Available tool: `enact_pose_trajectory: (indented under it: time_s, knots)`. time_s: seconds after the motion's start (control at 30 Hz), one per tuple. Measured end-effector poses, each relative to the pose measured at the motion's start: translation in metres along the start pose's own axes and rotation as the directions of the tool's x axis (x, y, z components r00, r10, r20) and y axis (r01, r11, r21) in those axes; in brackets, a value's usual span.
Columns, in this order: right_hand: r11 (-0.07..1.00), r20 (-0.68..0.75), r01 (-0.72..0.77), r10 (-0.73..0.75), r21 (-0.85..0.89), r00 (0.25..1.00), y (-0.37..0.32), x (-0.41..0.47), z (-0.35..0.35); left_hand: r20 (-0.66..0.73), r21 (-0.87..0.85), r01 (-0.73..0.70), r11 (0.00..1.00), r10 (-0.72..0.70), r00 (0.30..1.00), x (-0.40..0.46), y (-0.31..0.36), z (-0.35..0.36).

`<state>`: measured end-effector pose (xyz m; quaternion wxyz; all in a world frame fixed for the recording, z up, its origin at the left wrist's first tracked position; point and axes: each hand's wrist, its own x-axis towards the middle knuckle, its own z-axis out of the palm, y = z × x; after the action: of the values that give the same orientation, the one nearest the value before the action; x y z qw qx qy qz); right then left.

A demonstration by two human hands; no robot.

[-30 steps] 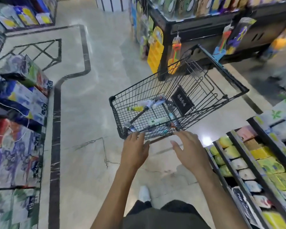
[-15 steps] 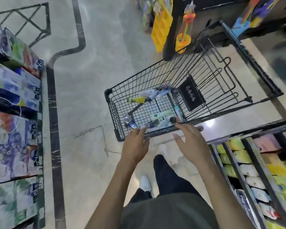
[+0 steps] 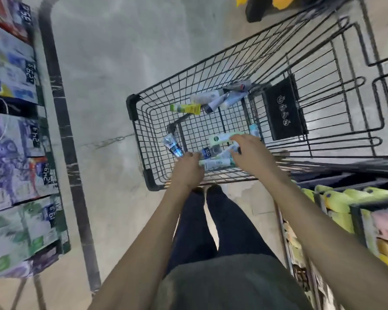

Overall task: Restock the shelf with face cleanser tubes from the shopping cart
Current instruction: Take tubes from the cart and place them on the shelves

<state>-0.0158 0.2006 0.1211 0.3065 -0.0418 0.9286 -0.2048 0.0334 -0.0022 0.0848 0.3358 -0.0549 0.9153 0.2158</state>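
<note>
A black wire shopping cart (image 3: 134, 108) stands on the floor in front of me. Several face cleanser tubes lie on its bottom: a yellow-green tube (image 3: 185, 108), a white cluster (image 3: 220, 97) at the far side, a blue tube (image 3: 171, 146), a green-and-white tube (image 3: 220, 138) and a white tube (image 3: 214, 163) near me. My left hand (image 3: 187, 170) reaches over the near wall, fingertips down among the near tubes. My right hand (image 3: 249, 153) is inside the cart too. Its bent fingers are spread above the end of the green-and-white tube. Neither hand visibly holds a tube.
A dark shelf (image 3: 354, 173) with yellow-green packs (image 3: 341, 198) runs close along my right, touching the cart's side. Stacked tissue packs with price tags (image 3: 14, 135) line the left. A black placard (image 3: 282, 113) hangs on the cart's child seat. My legs stand just behind the cart.
Both hands have moved from the cart's near rim down into the basket over the tubes. My view has tilted down and moved closer to the cart.
</note>
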Motion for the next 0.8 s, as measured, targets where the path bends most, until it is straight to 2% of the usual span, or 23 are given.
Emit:
enact_pose_trajectory:
  time_s: [0.27,0.43,0.63,0.8]
  knots:
    - [0.994,0.081,-0.079,0.085,-0.079,0.993,0.043,0.128,0.083,0.115,0.114,-0.026,0.993,0.013,0.993,0.119,-0.034,0.06]
    - [0.984,0.089,-0.101,0.114,-0.144,0.989,0.069,0.178,0.134,0.19,0.176,0.038,0.984,-0.072,0.979,0.172,-0.06,0.11]
    - [0.953,0.092,-0.006,0.035,-0.302,0.995,0.103,0.221,0.176,0.231,0.209,0.018,0.978,-0.067,0.971,0.208,-0.086,0.144]
    - [0.932,0.099,0.058,-0.024,-0.358,0.995,0.119,0.24,0.19,0.29,0.203,0.012,0.979,-0.071,0.954,0.22,-0.085,0.146]
